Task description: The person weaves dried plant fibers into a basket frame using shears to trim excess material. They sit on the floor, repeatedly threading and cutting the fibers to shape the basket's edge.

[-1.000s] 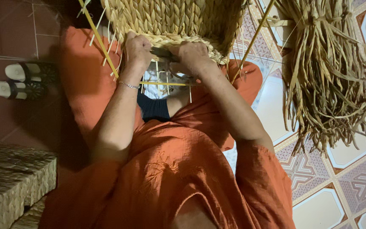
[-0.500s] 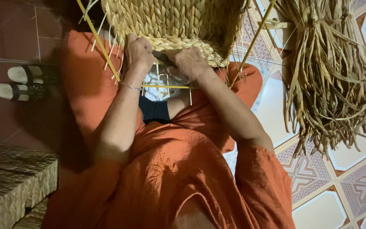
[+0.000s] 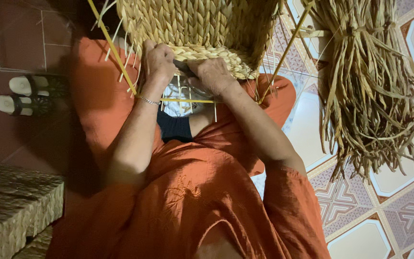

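Both hands are gripping the rim of the woven basket (image 3: 197, 29), sitting top centre on the lap: left hand (image 3: 158, 61) is steadying it, right hand (image 3: 211, 74) fingers are pinching a strand. Dried reed bundle (image 3: 370, 86) is lying at right, within reach.

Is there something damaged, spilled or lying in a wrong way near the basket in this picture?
Nothing stands out. The woven basket looks whole; the left hand and the right hand rest on its rim. The dried straw bundle lies tied on the tiled floor.
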